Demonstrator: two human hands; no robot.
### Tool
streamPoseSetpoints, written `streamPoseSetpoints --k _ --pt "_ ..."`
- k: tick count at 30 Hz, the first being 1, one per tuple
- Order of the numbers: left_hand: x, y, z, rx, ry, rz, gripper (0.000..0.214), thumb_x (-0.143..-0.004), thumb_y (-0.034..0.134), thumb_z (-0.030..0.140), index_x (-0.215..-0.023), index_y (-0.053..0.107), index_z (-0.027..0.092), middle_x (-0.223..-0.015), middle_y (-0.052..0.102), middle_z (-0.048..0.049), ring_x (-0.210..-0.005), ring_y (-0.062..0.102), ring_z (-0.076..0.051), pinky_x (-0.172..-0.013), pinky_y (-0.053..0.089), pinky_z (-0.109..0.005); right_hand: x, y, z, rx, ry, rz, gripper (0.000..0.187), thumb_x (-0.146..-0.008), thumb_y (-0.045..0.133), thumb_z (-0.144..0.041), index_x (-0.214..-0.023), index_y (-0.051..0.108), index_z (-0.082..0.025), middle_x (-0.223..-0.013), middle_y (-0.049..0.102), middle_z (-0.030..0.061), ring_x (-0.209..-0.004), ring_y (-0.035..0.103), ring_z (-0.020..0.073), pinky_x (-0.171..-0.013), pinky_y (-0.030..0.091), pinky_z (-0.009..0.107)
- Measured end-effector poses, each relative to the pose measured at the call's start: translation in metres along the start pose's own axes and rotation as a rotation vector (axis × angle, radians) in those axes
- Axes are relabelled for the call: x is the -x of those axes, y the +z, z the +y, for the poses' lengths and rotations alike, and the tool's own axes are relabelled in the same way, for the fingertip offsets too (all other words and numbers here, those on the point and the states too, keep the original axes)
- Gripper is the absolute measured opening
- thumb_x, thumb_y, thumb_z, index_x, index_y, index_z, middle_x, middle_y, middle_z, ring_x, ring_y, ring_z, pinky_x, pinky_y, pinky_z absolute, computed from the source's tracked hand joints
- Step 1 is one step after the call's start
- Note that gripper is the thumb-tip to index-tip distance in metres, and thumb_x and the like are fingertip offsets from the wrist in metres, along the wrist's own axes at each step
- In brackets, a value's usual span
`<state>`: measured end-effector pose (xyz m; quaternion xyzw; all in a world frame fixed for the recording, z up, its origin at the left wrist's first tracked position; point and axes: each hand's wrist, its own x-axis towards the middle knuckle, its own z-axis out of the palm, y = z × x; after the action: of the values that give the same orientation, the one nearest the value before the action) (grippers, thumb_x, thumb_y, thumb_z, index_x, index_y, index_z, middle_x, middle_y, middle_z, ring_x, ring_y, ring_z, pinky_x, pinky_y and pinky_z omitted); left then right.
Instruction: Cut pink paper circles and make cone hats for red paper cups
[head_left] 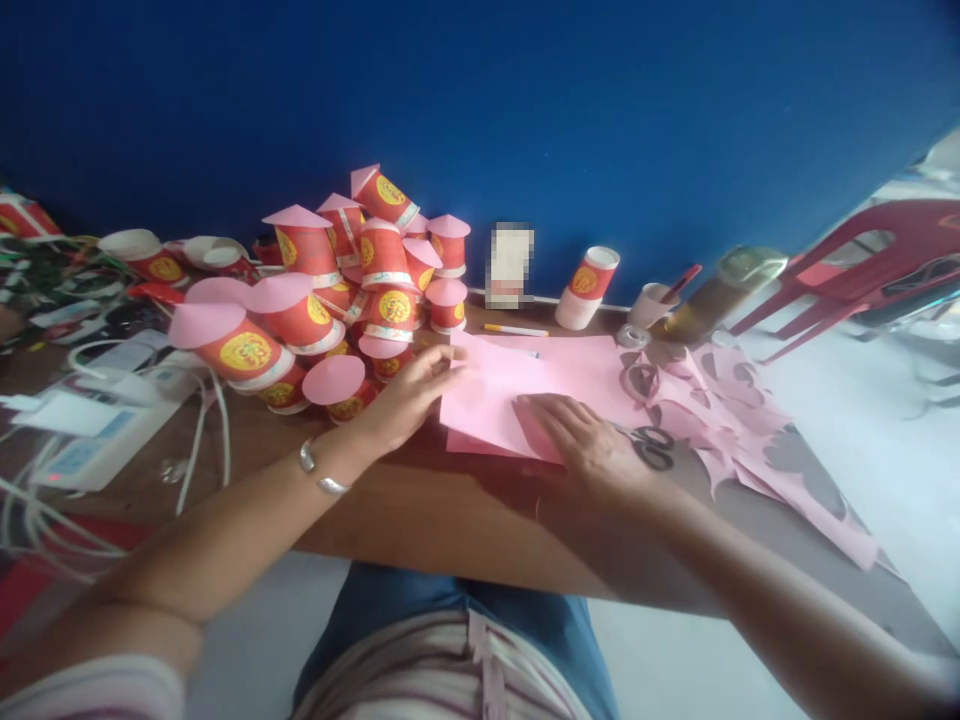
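Note:
Pink paper [487,395] lies in front of me near the table's front edge, its top sheet slanted over the sheet below. My left hand [409,395], with a silver bangle at the wrist, has its bent fingers at the paper's left edge and appears to pinch it. Flat on the same paper rests my right hand [581,435], fingers stretched out. Just beside it are dark-handled scissors [654,447], their blades mostly hidden. Behind the paper lies a yellow and white pen [516,330].
Red paper-cup lanterns with pink cone tops [300,245] are piled at the left. A power strip [112,430] with white cables lies nearer. At the right are pink paper scraps [739,410], a tape roll [634,335], a cup [651,305], a bottle [724,290] and a red chair [840,250].

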<state>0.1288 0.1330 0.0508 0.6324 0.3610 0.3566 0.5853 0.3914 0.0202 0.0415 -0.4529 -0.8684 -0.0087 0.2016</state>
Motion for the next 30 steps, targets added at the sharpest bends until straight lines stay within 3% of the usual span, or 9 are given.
streamPoseSetpoints --k 2,5,7,12,14,16,20,26,30 --pt "-0.001 0.006 -0.003 0.030 0.030 0.064 0.049 -0.097 0.055 0.055 -0.131 0.056 0.020 -0.117 0.071 -0.0086 -0.104 0.068 -0.020 -0.088 0.055 -0.032 0.005 0.005 -0.003 0.062 -0.016 -0.001 0.052 -0.092 0.065 -0.043 -0.134 0.060 -0.012 -0.117 0.069 0.0176 -0.103 0.065 0.0296 -0.080 0.056 0.041" --pt "0.008 0.008 -0.011 0.009 0.041 0.137 0.049 -0.102 0.044 0.057 -0.134 0.050 0.021 -0.107 0.071 -0.0072 -0.088 0.071 -0.018 -0.079 0.058 -0.034 0.006 0.013 0.007 0.195 0.090 0.050 0.020 -0.097 0.056 -0.026 -0.107 0.070 -0.016 -0.091 0.068 0.0083 -0.077 0.061 0.0190 -0.060 0.043 0.028" --pt "0.018 0.007 -0.016 -0.180 0.074 0.109 0.039 -0.098 0.054 0.050 -0.122 0.054 0.019 -0.096 0.070 -0.0049 -0.075 0.069 -0.017 -0.071 0.059 -0.034 0.005 0.014 0.013 0.289 0.163 0.091 0.022 -0.101 0.049 -0.018 -0.100 0.071 -0.017 -0.086 0.067 0.0064 -0.071 0.057 0.0159 -0.054 0.034 0.028" --pt "0.036 0.018 -0.022 -1.084 0.443 -0.252 0.015 -0.090 0.066 0.023 -0.103 0.070 0.015 -0.111 0.073 -0.0157 -0.115 0.067 -0.032 -0.104 0.053 -0.048 -0.001 0.008 0.008 0.419 0.064 0.060 0.027 -0.098 0.052 -0.011 -0.121 0.066 -0.016 -0.087 0.064 0.0069 -0.075 0.055 0.0186 -0.055 0.032 0.032" --pt "0.033 0.030 -0.024 -1.252 0.471 -0.353 0.017 -0.093 0.060 0.019 -0.104 0.072 0.012 -0.097 0.074 -0.0162 -0.106 0.071 -0.033 -0.105 0.052 -0.051 -0.004 0.007 0.001 0.456 -0.017 -0.007 0.026 -0.095 0.055 -0.010 -0.118 0.066 -0.016 -0.089 0.063 0.0084 -0.078 0.054 0.0210 -0.057 0.034 0.033" --pt "0.025 0.043 -0.028 -1.315 0.459 -0.391 0.026 -0.094 0.049 0.007 -0.104 0.073 0.012 -0.089 0.075 -0.0131 -0.095 0.073 -0.030 -0.107 0.051 -0.051 -0.006 0.008 -0.005 0.478 -0.088 -0.088 0.019 -0.092 0.058 -0.010 -0.107 0.067 -0.017 -0.090 0.062 0.0097 -0.081 0.052 0.0228 -0.059 0.035 0.035" --pt "0.014 0.055 -0.036 -1.378 0.598 -0.346 0.042 -0.092 0.040 -0.005 -0.116 0.070 0.011 -0.104 0.077 -0.0142 -0.096 0.074 -0.027 -0.103 0.054 -0.047 -0.008 0.006 -0.015 0.563 -0.136 -0.172 0.013 -0.090 0.060 -0.017 -0.101 0.068 -0.015 -0.098 0.064 0.0141 -0.085 0.052 0.0260 -0.062 0.037 0.038" --pt "0.031 0.038 -0.036 -1.575 0.734 -0.452 0.028 -0.088 0.054 -0.004 -0.108 0.071 0.008 -0.103 0.076 -0.0167 -0.093 0.075 -0.027 -0.083 0.061 -0.040 -0.003 -0.004 -0.021 0.588 -0.178 -0.076 0.037 -0.092 0.062 -0.031 -0.120 0.066 -0.006 -0.114 0.066 0.0224 -0.099 0.054 0.0331 -0.074 0.042 0.044" --pt "0.049 0.027 -0.028 -1.652 0.708 -0.430 0.029 -0.087 0.054 -0.004 -0.106 0.070 0.010 -0.089 0.075 -0.0133 -0.072 0.073 -0.025 -0.063 0.059 -0.037 0.002 0.012 -0.023 0.499 -0.196 -0.145 0.035 -0.090 0.065 -0.028 -0.119 0.067 -0.009 -0.115 0.066 0.0202 -0.099 0.056 0.0315 -0.078 0.044 0.043"
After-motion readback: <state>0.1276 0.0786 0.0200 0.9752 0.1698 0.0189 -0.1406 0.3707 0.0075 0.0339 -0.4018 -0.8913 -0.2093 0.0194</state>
